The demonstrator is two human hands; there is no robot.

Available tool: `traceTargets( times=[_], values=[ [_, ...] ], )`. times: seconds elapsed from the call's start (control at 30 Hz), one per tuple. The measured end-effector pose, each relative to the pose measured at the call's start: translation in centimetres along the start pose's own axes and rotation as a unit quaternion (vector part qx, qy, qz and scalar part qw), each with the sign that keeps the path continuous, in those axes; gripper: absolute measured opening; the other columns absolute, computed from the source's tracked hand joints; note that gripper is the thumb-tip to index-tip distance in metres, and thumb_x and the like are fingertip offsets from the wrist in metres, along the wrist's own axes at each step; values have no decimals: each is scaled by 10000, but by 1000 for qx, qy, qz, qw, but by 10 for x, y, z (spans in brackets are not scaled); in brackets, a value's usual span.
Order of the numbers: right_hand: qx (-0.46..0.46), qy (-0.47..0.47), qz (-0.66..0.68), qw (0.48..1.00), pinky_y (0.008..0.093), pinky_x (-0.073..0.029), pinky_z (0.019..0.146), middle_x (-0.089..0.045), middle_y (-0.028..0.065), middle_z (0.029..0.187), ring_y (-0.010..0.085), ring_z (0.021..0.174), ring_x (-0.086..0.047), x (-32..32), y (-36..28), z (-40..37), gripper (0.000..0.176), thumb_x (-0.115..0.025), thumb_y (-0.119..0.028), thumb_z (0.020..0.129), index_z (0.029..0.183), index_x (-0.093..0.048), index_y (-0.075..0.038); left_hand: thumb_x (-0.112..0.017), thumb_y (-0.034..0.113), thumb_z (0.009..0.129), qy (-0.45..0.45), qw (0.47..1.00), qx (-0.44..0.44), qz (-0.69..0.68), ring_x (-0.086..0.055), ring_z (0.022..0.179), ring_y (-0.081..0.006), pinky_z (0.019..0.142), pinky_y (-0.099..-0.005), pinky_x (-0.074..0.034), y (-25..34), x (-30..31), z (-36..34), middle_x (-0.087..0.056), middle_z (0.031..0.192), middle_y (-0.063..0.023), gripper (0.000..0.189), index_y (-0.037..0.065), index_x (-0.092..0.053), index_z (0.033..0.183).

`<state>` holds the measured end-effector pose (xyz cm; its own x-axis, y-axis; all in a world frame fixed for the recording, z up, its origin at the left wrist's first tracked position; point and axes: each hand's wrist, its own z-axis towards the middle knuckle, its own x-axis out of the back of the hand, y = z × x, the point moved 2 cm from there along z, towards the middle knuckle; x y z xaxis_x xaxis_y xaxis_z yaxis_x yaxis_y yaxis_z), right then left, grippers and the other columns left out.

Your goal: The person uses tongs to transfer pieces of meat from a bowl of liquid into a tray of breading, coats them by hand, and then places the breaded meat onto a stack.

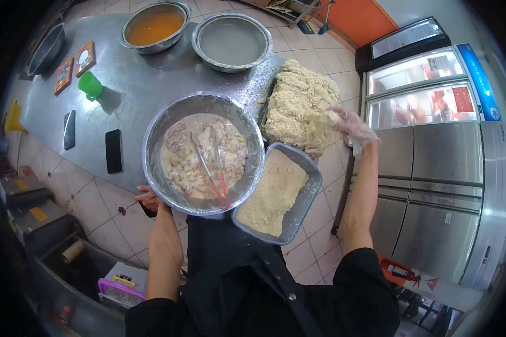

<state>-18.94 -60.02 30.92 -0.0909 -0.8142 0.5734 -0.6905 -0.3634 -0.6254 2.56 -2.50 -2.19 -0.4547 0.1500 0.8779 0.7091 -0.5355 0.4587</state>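
Breading roughly half done, judging from heap and bowl.

Gripping one pale crumbed piece in the closed fingers of the clear-gloved right hand, right of centre, against the tall heap of crumbed pieces already coated. Resting the bare left hand under the round steel bowl, lower left; fingers hidden, grip impossible to tell. Many wet pieces left in creamy batter, under red-tipped metal tongs, beside the grey tray of crumbs.

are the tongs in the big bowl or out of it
In. The red-handled metal tongs lie inside the large round steel bowl, on the pale wet meat pieces, handle ends toward the near rim.
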Motion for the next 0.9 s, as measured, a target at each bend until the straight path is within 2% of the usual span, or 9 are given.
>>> traceTargets(
  times=[0.33,0.4,0.47,0.57,0.6,0.67,0.8,0.87,0.9],
  values=[
    [-65,275,218,934,348,-531,909,-736,116,1161,210,1060,-684,-12,162,94,510,-688,-272,937,1370,-632,-9,-382,544,1054,-165,985,42,-13,-700,922,-443,794,-542,-527,12,31,8,-730,961,-224,617,-19,-558,1236],
    [-87,311,64,944,378,-540,918,-736,174,1174,240,1084,-692,-26,109,63,470,-617,-290,967,1351,-647,-21,-373,542,1055,-146,988,40,-8,-696,943,-444,808,-548,-519,7,22,8,-726,964,-228,613,-19,-548,1226],
    [-213,281,-290,890,424,-542,953,-732,195,1197,313,1089,-702,-29,47,34,460,-580,-318,980,1349,-657,-53,-364,541,1056,-129,991,34,-4,-691,963,-445,822,-555,-511,6,21,8,-721,966,-233,608,-20,-539,1216],
    [-106,229,-459,852,441,-480,1074,-641,223,1372,388,1235,-630,-31,27,32,470,-537,-352,1005,1388,-634,-97,-372,538,1056,-110,993,42,-12,-695,909,-454,785,-553,-515,11,23,6,-717,917,-213,584,-5,-546,1185],
    [-106,230,-457,853,441,-480,1074,-641,223,1372,388,1235,-630,-34,54,48,470,-537,-352,1005,1388,-634,-97,-374,538,1056,-117,992,41,-10,-696,901,-452,777,-551,-516,10,24,7,-716,911,-211,583,-3,-549,1183],
    [177,339,-273,883,450,-378,1176,-530,200,1516,387,1378,-515,-43,121,87,485,-494,-353,1033,1434,-595,-98,-377,539,1055,-139,989,42,-10,-697,886,-449,761,-548,-518,9,26,8,-715,899,-205,579,2,-554,1179],
    [132,336,-181,915,440,-318,1229,-461,207,1565,360,1440,-451,-68,112,79,461,-441,-293,1074,1470,-540,-79,-383,540,1054,-179,983,44,-14,-701,856,-442,729,-541,-522,11,32,8,-713,876,-195,571,11,-564,1170],
    [3,281,-198,939,455,-276,1249,-447,183,1583,357,1480,-397,-64,107,74,491,-393,-308,1094,1527,-480,-92,-385,541,1054,-189,981,49,-21,-702,849,-440,721,-539,-523,8,22,7,-713,870,-193,569,13,-567,1167],
    [4,281,-199,939,455,-276,1249,-447,183,1583,357,1480,-397,-66,107,77,491,-393,-308,1094,1527,-480,-92,-397,541,1052,-107,993,38,15,-704,804,-423,682,-527,-525,3,9,6,-711,838,-181,557,23,-578,1147]
  ],
)
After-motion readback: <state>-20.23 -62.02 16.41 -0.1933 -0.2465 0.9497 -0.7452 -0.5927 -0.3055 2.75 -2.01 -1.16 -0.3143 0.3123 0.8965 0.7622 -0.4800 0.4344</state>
